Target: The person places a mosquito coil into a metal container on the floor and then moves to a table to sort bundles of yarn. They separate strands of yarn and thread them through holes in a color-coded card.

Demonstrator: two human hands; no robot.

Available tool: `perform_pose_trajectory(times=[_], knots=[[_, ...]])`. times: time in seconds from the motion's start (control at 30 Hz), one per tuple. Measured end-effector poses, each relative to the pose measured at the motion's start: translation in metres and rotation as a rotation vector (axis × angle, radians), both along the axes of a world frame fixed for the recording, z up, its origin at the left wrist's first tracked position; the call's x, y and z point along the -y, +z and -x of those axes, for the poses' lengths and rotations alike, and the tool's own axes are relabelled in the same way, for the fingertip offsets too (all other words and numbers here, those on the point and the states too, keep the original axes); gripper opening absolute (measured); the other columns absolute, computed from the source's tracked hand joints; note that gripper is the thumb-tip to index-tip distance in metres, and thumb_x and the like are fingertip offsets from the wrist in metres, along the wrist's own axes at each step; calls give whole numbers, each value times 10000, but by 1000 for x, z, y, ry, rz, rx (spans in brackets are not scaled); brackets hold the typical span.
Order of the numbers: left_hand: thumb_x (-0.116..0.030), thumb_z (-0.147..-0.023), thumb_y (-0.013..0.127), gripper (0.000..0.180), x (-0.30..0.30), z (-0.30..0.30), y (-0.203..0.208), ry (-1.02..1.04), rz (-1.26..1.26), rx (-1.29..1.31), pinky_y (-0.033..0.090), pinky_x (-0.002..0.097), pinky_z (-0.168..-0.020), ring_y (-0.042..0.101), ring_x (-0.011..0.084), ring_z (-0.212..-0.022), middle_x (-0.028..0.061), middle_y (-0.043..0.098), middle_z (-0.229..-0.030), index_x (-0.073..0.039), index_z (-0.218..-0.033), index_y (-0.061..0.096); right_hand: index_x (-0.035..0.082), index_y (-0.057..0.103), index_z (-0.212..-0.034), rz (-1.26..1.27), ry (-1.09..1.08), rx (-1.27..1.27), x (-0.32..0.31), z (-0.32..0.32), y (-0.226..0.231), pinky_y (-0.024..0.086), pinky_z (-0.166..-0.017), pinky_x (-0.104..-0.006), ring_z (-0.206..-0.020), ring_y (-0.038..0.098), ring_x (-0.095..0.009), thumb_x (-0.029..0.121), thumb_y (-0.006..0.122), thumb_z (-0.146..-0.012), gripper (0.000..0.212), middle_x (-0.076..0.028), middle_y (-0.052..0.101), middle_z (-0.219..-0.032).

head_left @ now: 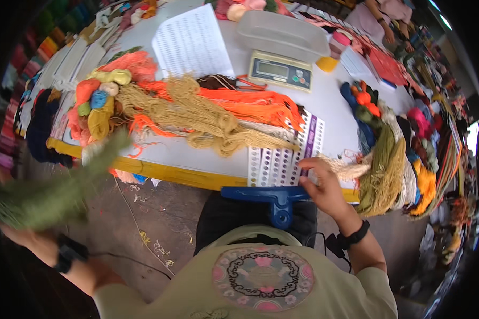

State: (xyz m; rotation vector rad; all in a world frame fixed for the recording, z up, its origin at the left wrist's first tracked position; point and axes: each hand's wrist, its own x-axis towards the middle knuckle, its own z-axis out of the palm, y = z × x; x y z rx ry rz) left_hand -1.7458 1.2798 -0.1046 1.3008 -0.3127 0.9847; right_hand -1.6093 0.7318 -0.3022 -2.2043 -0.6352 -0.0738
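Observation:
A blurred hank of green yarn [58, 186] hangs at the far left, off the table's edge. My left hand [18, 234] is closed on its lower end, with the fingers mostly hidden by the strands. At the table's front edge, my right hand [327, 189] rests with curved fingers and a gap between thumb and forefinger. Its fingertips touch or lie close to the white cards with punched holes [263, 170]. A large blue clip [266, 194] grips the near end of these cards. Tan yarn [197, 114] and bright orange yarn [255, 103] lie across the table beyond them.
Beyond the yarn stand a digital scale [281, 70] carrying a clear plastic tub [282, 34] and a printed sheet [192, 42]. Several coloured hanks [388, 159] drape over the right edge. Small yarn balls [98, 98] sit at left. Another person [380, 21] is at the far right.

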Motion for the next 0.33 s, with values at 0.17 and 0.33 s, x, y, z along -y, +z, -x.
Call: perform_pose_trajectory(times=[0.17, 0.33], knots=[[-287, -881, 532, 515, 84, 8, -105, -83, 274, -344, 406, 254, -574, 504, 142, -691, 80, 546, -968, -27, -1302, 389, 88, 600, -1030, 263, 332, 30, -29, 4, -10, 461, -797, -366, -920, 595, -293, 74, 667, -804, 236, -95, 617, -1031], [-304, -801, 639, 652, 156, -43, -170, -388, 98, -651, 488, 268, -589, 581, 192, -779, 124, 527, -1094, 1, -1318, 387, 118, 531, -1268, -55, -87, -192, -39, -66, -27, 335, -1011, -443, -1144, 497, -241, 186, 657, -839, 452, -147, 534, -1210]])
